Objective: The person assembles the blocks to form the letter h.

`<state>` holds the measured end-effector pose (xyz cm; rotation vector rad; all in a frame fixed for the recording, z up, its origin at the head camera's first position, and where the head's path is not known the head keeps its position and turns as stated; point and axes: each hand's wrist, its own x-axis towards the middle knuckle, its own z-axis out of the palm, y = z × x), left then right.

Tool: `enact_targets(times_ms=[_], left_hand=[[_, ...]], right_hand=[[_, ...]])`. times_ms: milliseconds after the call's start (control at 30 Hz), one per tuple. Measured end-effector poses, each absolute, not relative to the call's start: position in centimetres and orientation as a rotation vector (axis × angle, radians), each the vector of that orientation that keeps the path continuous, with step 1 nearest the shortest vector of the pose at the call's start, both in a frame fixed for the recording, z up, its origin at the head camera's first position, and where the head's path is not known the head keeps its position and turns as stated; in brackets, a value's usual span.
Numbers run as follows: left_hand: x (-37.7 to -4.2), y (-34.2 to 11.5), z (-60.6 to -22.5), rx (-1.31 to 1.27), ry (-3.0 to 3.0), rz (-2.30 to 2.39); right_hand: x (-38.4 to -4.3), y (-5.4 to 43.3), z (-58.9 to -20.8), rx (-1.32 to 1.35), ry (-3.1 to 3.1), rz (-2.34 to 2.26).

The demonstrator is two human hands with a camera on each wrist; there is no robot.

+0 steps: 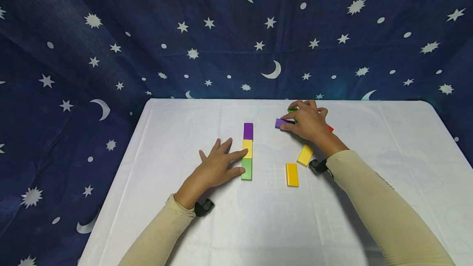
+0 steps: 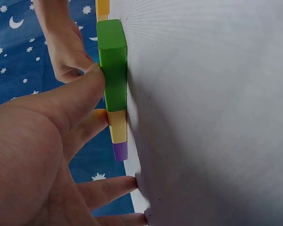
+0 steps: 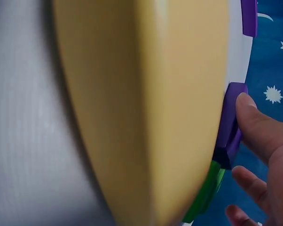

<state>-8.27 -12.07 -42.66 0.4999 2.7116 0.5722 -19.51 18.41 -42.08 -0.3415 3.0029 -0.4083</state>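
Note:
My left hand (image 1: 216, 166) spreads its fingers beside a row of blocks laid end to end. Its thumb touches the light green block (image 1: 246, 173) and its index finger rests at the yellow block (image 1: 246, 146); a purple block (image 1: 248, 131) forms the far end. In the left wrist view the thumb lies against the side of the green block (image 2: 114, 80). Farther right, my right hand (image 1: 308, 124) pinches another purple block (image 1: 278, 123) between thumb and index finger. The right wrist view shows the thumb on that purple block (image 3: 230, 113).
Under the right hand lie partly hidden green pieces (image 1: 292, 110) and a red piece (image 1: 330, 128). Two yellow-orange blocks, one tilted (image 1: 305, 155) and one nearer (image 1: 292, 175), lie on the white table (image 1: 221, 233). A dark blue star-patterned cloth (image 1: 218, 7) hangs behind.

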Motion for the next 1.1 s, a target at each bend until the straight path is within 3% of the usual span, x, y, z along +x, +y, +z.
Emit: enact_targets(times_ms=[700, 867, 1100], left_hand=[[-8.2, -12.0, -42.6, 0.501, 2.717, 0.565], [-8.3, -12.0, -42.6, 0.49, 2.716, 0.561], [-8.4, -12.0, -42.7, 0.486, 2.713, 0.543]], right_hand=[[-18.3, 16.6, -41.7, -0.433, 2.949, -0.504], [-18.5, 16.0, -42.0, -0.469, 2.913, -0.686], [-18.9, 14.8, -42.4, -0.304, 2.758, -1.027]])
